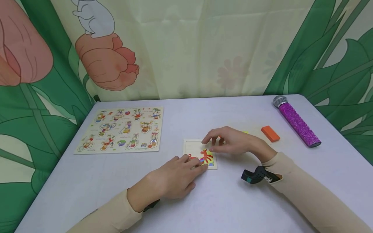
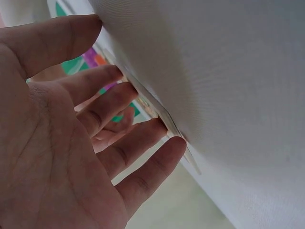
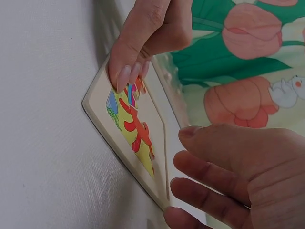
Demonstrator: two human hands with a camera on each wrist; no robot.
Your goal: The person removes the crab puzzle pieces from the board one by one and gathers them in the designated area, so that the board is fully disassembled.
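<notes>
A small square puzzle board (image 1: 192, 144) lies flat on the white table. On its right part is a picture section with a red animal on yellow (image 1: 206, 156); the upper left is plain. My left hand (image 1: 177, 178) rests its fingertips on the board's front part, covering some of the picture. In the left wrist view the left hand's (image 2: 71, 138) fingers are spread and nearly straight. My right hand (image 1: 231, 140) hovers at the board's upper right edge. In the right wrist view that right hand (image 3: 233, 171) has its fingers slightly bent and apart, with nothing visible between them.
A large board with several cartoon figures (image 1: 93, 132) lies at the back left. Toward the right are an orange block (image 1: 270, 133) and a purple glitter microphone (image 1: 298, 124). Something yellow (image 1: 245, 132) shows partly behind the right hand. A printed curtain (image 1: 186, 58) borders the table's back.
</notes>
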